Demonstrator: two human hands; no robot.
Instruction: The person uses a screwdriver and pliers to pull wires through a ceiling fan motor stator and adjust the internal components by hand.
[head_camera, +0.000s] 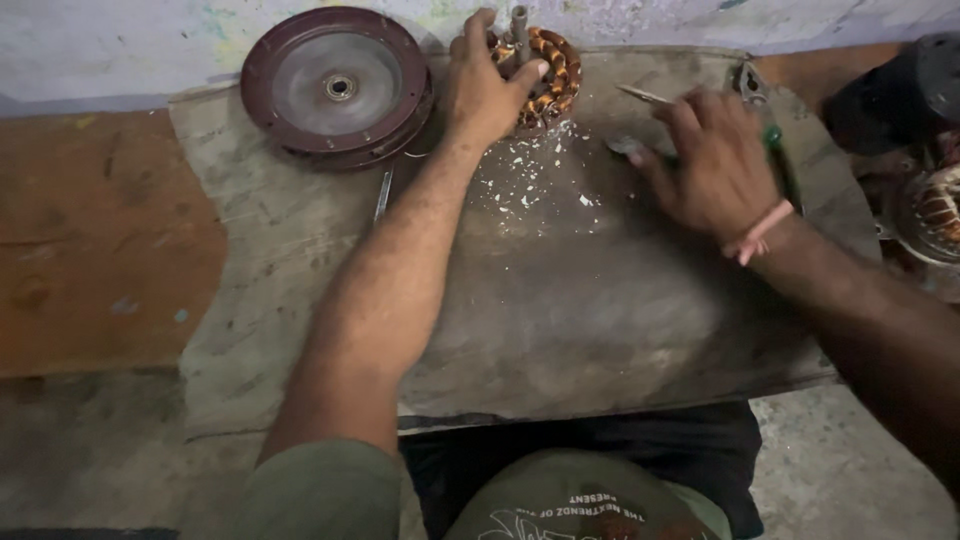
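Stator with copper windings already out of the maroon motor cover, left hand gripping it at the worktop's far edge, white flakes shed below; right hand closes on a green-handled tool, windings intact.

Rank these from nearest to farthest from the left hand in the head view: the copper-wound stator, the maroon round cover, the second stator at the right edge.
From the left hand:
1. Copper-wound stator, under its fingers.
2. Maroon round cover, just left.
3. Second stator, far right edge.
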